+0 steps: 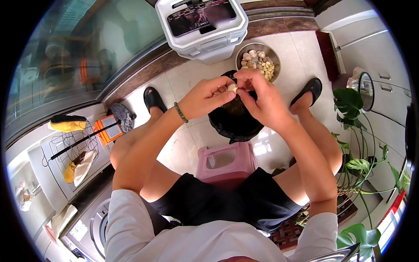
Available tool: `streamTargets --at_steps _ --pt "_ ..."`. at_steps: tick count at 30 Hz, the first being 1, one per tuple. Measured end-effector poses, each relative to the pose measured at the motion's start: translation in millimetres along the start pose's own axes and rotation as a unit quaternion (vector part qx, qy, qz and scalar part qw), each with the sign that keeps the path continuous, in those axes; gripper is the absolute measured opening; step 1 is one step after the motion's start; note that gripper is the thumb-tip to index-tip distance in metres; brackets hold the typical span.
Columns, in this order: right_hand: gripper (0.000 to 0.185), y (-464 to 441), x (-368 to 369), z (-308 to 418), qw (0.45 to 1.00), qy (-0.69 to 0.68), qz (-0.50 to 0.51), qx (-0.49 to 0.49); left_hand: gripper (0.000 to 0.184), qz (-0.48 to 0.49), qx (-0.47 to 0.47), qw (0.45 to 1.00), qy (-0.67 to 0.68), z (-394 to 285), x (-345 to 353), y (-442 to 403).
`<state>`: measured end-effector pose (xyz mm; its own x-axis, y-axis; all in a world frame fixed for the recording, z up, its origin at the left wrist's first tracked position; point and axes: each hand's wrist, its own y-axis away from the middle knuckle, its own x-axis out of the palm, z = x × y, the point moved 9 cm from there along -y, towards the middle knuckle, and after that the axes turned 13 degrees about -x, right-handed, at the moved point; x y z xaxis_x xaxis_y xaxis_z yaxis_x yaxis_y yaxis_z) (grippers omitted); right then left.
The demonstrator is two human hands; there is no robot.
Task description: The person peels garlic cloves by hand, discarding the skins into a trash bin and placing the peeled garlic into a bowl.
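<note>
A pale garlic clove [232,88] sits between the fingertips of both my hands, above a black bin lined with a plastic bag [238,124]. My left hand [213,94] is closed around the clove, thumb on top, a green beaded bracelet [180,112] at the wrist. From the other side, my right hand [258,94] is bent in, its thumb tip at the clove's edge and its forefinger curled above. Just beyond it stands a metal bowl [278,62] with garlic bulbs [253,57] on the left and loose cloves [266,68] on the right.
A phone [201,17] lies on a white-grey lidded box [209,46] at the back. A pink stool [227,163] stands between my legs. Leafy plants [355,131] and cabinets [384,74] line the right; a wire rack [74,144] and an orange-framed object [108,129] are left.
</note>
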<state>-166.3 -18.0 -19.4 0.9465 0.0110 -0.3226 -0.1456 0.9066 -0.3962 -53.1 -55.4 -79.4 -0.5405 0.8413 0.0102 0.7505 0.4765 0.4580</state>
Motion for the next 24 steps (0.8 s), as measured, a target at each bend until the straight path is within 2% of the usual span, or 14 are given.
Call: streamTargets --at_steps 4,6,10,16,18,19,21,24 --pt "0.037 -1.7 2.5 0.5 1.000 0.002 0.024 0.008 0.024 -0.017 0.021 0.998 -0.058 -10.3 -1.8 3.7" --pt "0.041 -5.6 3.9 9.6 0.998 0.028 0.043 -0.023 0.022 -0.030 0.049 0.990 -0.127 -14.4 -2.9 4.9" --pt "0.044 -6.6 6.8 10.8 0.998 0.029 0.049 -0.025 0.022 -0.037 0.048 0.987 -0.150 -20.4 -4.9 6.9" --pt "0.047 -8.5 8.8 14.1 0.996 0.051 0.060 -0.047 0.019 -0.057 0.097 0.967 -0.230 -27.6 -6.8 9.9" --pt "0.052 -7.3 15.4 12.4 0.995 0.023 0.085 -0.036 0.018 0.006 0.080 0.981 -0.177 -19.4 -3.7 10.0" --pt "0.052 -7.2 16.0 13.8 0.995 0.022 0.086 -0.038 0.018 0.004 0.080 0.981 -0.178 -19.5 -7.1 11.9" --pt "0.055 -1.4 32.8 11.3 0.985 -0.025 0.169 0.001 0.018 0.091 0.009 0.964 -0.252 -3.1 2.5 13.6" --pt "0.057 -1.1 39.3 17.2 0.977 -0.044 0.208 0.025 0.020 0.123 -0.024 0.969 -0.214 1.3 4.2 16.0"
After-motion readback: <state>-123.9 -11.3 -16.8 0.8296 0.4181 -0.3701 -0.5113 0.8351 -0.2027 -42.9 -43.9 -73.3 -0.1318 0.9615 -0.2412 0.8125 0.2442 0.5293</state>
